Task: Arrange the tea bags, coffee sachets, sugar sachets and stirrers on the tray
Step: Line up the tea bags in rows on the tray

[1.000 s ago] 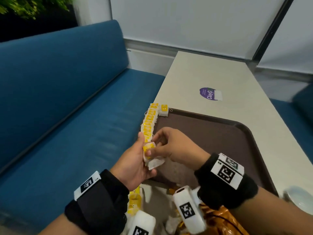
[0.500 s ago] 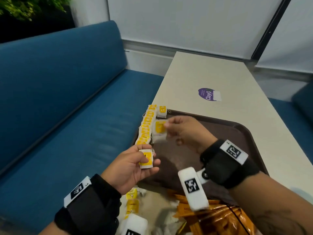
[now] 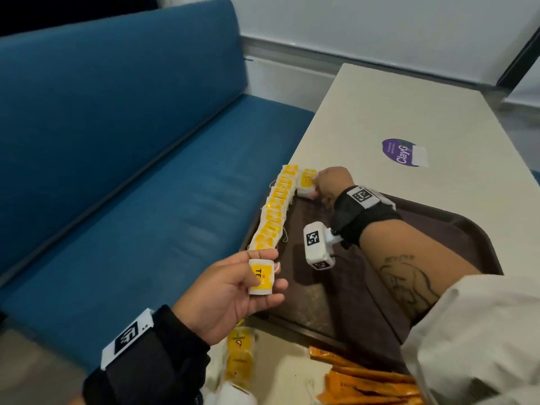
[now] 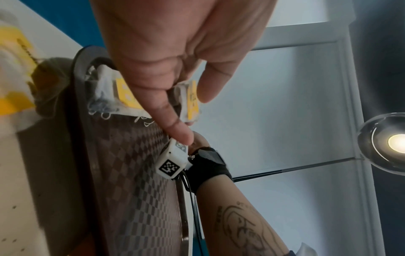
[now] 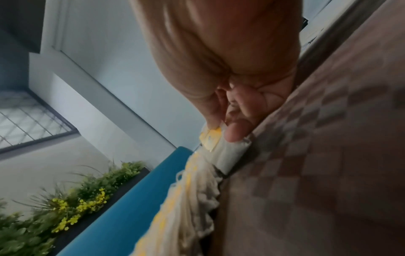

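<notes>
A brown checkered tray [image 3: 438, 235] lies on the beige table. Along its left rim runs a row of several yellow-tagged tea bags [image 3: 274, 211]. My right hand [image 3: 327, 185] reaches to the tray's far left corner and pinches a tea bag [image 3: 306, 182] there, seen close in the right wrist view as the tea bag [image 5: 228, 152] against the tray floor. My left hand [image 3: 242, 285] hovers near the tray's near left corner, holding another tea bag [image 3: 261, 276] between thumb and fingers; the left wrist view shows this tea bag [image 4: 190, 102].
Loose tea bags [image 3: 239, 355] and orange sachets [image 3: 368, 378] lie on the table in front of the tray. A purple sticker [image 3: 401, 152] is on the table beyond it. A blue bench [image 3: 131, 171] runs along the left. A plant [image 5: 65, 199] stands behind the bench.
My right hand carried its tea bag away from the left hand to the tray's far left corner and lowered it there. The left hand stays put with its tea bag.
</notes>
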`<state>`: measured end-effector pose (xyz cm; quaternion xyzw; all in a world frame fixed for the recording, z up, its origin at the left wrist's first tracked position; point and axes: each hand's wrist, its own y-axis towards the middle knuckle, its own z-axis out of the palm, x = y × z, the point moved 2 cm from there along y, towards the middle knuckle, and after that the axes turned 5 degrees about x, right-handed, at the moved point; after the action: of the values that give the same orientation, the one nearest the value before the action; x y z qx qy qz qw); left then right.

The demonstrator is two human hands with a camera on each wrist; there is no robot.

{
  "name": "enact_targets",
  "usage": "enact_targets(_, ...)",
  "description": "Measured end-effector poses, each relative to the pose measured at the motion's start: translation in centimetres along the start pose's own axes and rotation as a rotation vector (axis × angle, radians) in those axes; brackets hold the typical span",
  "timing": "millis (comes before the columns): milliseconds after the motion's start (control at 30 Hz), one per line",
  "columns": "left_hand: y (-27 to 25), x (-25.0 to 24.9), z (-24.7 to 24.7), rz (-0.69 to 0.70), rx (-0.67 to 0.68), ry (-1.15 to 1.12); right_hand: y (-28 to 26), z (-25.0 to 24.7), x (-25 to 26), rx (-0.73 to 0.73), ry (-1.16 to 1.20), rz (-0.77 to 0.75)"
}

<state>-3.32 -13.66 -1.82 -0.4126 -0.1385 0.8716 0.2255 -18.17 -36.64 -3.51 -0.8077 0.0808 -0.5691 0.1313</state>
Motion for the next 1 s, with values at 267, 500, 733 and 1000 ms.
enact_targets(267,-0.1,0.5,-0.3,0.006,0.017,0.060,-0.6,0.4,0.9,-0.023,-0.239,0.033)
enact_targets(500,-0.9,0.0,0.6,0.068,0.038,0.099,-7.7,-0.2,2.3,0.240,0.090,-0.020)
enact_targets(733,-2.0,0.1,1.8,0.182,0.024,0.183,-18.4,-0.4,2.3,0.692,-0.347,-0.079)
enact_targets(1000,-2.9,0.8,3.0,0.207,0.049,0.308,-22.1,-1.5,0.5,0.530,-0.242,-0.136)
